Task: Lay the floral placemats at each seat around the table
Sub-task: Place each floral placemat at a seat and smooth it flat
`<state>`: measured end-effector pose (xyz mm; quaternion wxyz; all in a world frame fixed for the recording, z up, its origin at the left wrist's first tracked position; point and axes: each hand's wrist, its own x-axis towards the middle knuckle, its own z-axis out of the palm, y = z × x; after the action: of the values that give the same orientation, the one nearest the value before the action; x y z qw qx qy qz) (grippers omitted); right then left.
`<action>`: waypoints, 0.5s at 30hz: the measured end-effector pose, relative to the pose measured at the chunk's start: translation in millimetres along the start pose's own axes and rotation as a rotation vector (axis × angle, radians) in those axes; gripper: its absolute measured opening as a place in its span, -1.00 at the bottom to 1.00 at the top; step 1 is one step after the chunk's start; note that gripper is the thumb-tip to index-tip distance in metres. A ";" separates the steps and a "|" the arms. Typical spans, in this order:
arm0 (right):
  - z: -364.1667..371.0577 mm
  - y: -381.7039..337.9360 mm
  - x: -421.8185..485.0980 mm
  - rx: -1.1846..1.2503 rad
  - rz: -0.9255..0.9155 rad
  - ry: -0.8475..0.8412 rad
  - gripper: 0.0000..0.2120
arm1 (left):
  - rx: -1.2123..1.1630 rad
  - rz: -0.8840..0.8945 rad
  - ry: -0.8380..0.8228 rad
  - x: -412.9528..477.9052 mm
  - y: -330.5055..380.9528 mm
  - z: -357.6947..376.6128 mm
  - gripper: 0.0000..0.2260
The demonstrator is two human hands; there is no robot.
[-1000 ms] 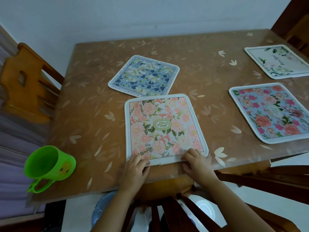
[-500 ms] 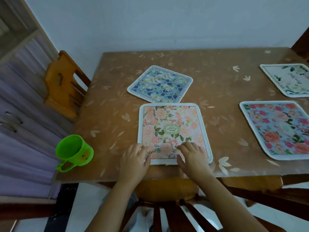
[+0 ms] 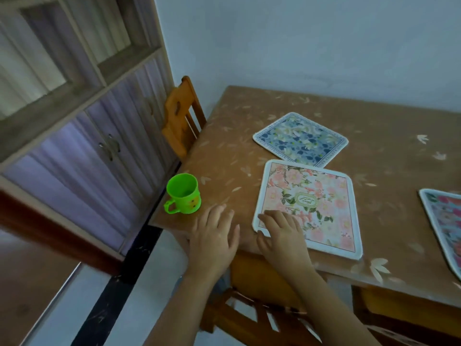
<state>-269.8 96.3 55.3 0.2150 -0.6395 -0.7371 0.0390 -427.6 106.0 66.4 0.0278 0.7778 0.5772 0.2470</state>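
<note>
A pink floral placemat (image 3: 316,203) lies flat near the table's front edge. My right hand (image 3: 282,233) rests on its near-left corner, fingers spread, palm down. Off the mat to its left, my left hand (image 3: 214,233) hovers over the brown table (image 3: 224,146) with fingers apart and nothing in it. Behind the pink mat lies a blue floral placemat (image 3: 300,139), turned at an angle. At the right border only the edge of a blue-and-red rose placemat (image 3: 444,221) shows.
A green plastic mug (image 3: 183,193) stands at the table's near-left corner, just left of my left hand. One wooden chair (image 3: 180,118) is tucked in at the left side, another chair (image 3: 249,318) stands below my arms. A cabinet (image 3: 74,121) lines the left wall.
The view has swung left. My left hand slid off the pink placemat toward the green mug. My right hand shifted to the mat's near-left corner. The mat lies slightly turned.
</note>
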 end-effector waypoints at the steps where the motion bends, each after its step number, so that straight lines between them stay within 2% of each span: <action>1: 2.8 -12.7 1.9 -0.003 -0.018 0.004 -0.71 | -0.004 -0.004 0.011 -2.8 -10.9 -6.8 -0.74; 6: 30.3 -98.7 16.6 -0.011 -0.094 0.028 -0.71 | -0.015 -0.037 0.041 -26.8 -91.8 -47.5 -0.66; 11: 71.8 -214.1 37.2 0.034 -0.177 -0.004 -0.70 | 0.067 -0.008 0.089 -55.3 -190.1 -94.2 -0.68; 15: 108.1 -293.1 57.4 0.072 -0.221 0.006 -0.70 | 0.113 -0.072 0.112 -70.7 -266.3 -120.0 -0.77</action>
<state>-586.0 122.4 70.3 0.2432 -0.5462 -0.8006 0.0397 -728.0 100.9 59.1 -0.0396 0.7420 0.6184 0.2559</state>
